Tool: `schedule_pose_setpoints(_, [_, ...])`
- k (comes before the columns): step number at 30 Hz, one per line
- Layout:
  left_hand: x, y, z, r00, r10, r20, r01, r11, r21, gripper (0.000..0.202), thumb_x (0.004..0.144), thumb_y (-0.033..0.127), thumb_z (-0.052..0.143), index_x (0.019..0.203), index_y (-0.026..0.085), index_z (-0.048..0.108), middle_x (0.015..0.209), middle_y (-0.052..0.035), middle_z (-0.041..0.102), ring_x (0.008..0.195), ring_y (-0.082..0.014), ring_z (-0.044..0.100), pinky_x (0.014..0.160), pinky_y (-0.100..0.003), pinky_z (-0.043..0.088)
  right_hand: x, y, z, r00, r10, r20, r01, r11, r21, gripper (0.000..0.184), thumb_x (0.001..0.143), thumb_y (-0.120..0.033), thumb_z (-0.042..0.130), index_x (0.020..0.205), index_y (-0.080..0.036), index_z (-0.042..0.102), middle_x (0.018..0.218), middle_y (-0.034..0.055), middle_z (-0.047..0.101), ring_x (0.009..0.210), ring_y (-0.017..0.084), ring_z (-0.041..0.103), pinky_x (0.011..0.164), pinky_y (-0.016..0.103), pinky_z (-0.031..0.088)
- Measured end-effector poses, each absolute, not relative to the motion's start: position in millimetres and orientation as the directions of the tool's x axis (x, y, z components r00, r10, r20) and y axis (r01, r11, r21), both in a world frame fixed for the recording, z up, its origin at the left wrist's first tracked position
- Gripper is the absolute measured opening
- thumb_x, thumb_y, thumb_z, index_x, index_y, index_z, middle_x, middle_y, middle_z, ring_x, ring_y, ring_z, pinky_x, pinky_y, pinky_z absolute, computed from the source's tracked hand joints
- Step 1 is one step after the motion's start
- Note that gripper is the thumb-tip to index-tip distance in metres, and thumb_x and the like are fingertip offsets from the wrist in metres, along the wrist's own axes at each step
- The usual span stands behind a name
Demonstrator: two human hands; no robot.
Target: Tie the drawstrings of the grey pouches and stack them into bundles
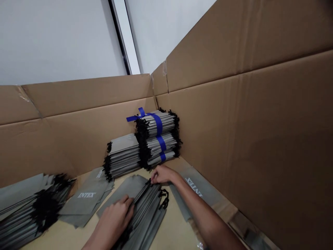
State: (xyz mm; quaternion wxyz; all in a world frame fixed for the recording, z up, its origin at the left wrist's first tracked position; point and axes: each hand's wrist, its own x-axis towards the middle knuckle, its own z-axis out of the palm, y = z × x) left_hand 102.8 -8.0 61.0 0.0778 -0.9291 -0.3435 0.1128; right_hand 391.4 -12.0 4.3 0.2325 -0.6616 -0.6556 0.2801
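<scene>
A loose stack of grey bags [145,205] with black drawstrings lies on the box floor in front of me. My left hand [116,215] rests flat on the stack's near left side, fingers stretched over the bags. My right hand [162,174] is closed at the stack's far end, fingers pinched on the top edges where the black cords gather. Behind it, in the corner, stands a tall bundle of the same bags tied with blue tape [158,137].
Tall cardboard walls [247,132] enclose the space on the right and back. A lower untied stack [122,156] sits left of the taped bundle. Another pile [28,208] lies at far left. Flat bags marked INTEX [87,196] lie on the floor; another [195,189] lies under my right forearm.
</scene>
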Motion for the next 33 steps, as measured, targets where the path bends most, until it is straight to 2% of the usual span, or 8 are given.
schedule_pose_setpoints(6, [106,-10,65,0.737,0.665,-0.117,0.634,-0.741,-0.219,0.047,0.117,0.021,0.038,0.151,0.024,0.071,0.143,-0.0152,0.078,0.118,-0.0341,0.084,0.094,-0.040,0.064,393,-9,4,0.002,0.997,-0.083,0.719,-0.059,-0.692,0.030,0.108,-0.040,0.080,0.125,-0.016,0.078,0.128,0.0067,0.079,0.108,0.026,0.078,0.091,0.042,0.069])
schedule_pose_setpoints(11, [110,-13,60,0.746,0.657,-0.110,0.632,-0.750,-0.195,0.048,0.116,0.022,0.039,0.150,0.024,0.073,0.141,-0.0146,0.079,0.118,-0.0354,0.084,0.092,-0.041,0.065,394,-11,4,0.021,0.996,-0.089,0.714,-0.078,-0.696,0.030,0.107,-0.040,0.081,0.123,-0.015,0.078,0.127,0.0061,0.079,0.107,0.027,0.078,0.090,0.041,0.069])
schedule_pose_setpoints(16, [113,-9,64,0.742,0.670,-0.027,0.659,-0.737,-0.152,0.052,0.117,0.026,0.035,0.159,0.025,0.065,0.154,-0.0175,0.073,0.122,-0.0353,0.082,0.095,-0.044,0.064,394,-16,8,0.058,0.996,-0.060,0.702,-0.084,-0.708,0.031,0.107,-0.042,0.080,0.122,-0.015,0.078,0.126,0.0059,0.079,0.105,0.026,0.078,0.088,0.040,0.069])
schedule_pose_setpoints(18, [115,-8,63,0.749,0.662,-0.017,0.656,-0.746,-0.115,0.050,0.116,0.027,0.036,0.155,0.025,0.068,0.151,-0.0173,0.074,0.120,-0.0350,0.083,0.095,-0.044,0.063,395,-17,10,0.081,0.996,-0.039,0.700,-0.084,-0.709,0.032,0.106,-0.041,0.081,0.124,-0.016,0.078,0.129,0.0064,0.078,0.107,0.027,0.078,0.088,0.040,0.069])
schedule_pose_setpoints(22, [119,-10,59,0.785,0.611,-0.107,0.608,-0.792,-0.058,0.040,0.114,0.026,0.045,0.137,0.025,0.077,0.137,-0.0135,0.081,0.120,-0.0336,0.083,0.097,-0.040,0.061,397,-18,12,0.115,0.993,-0.002,0.699,-0.082,-0.710,0.031,0.106,-0.040,0.081,0.126,-0.016,0.078,0.132,0.0073,0.078,0.110,0.027,0.078,0.091,0.042,0.069])
schedule_pose_setpoints(28, [115,2,56,0.822,0.546,-0.163,0.555,-0.832,0.017,0.037,0.115,0.037,0.051,0.140,0.027,0.077,0.141,-0.0129,0.081,0.130,-0.0333,0.078,0.105,-0.039,0.058,394,-23,19,0.152,0.983,0.107,0.680,-0.025,-0.733,0.026,0.108,-0.041,0.080,0.118,-0.017,0.078,0.122,0.0062,0.080,0.105,0.024,0.078,0.092,0.041,0.068])
schedule_pose_setpoints(33, [116,23,55,0.836,0.527,-0.153,0.540,-0.840,0.057,0.038,0.106,0.034,0.065,0.141,0.027,0.078,0.142,-0.0126,0.082,0.134,-0.0339,0.076,0.113,-0.040,0.055,388,-22,46,0.133,0.969,0.208,0.655,0.072,-0.753,0.025,0.111,-0.041,0.075,0.116,-0.016,0.078,0.108,0.0040,0.081,0.096,0.021,0.079,0.089,0.040,0.067])
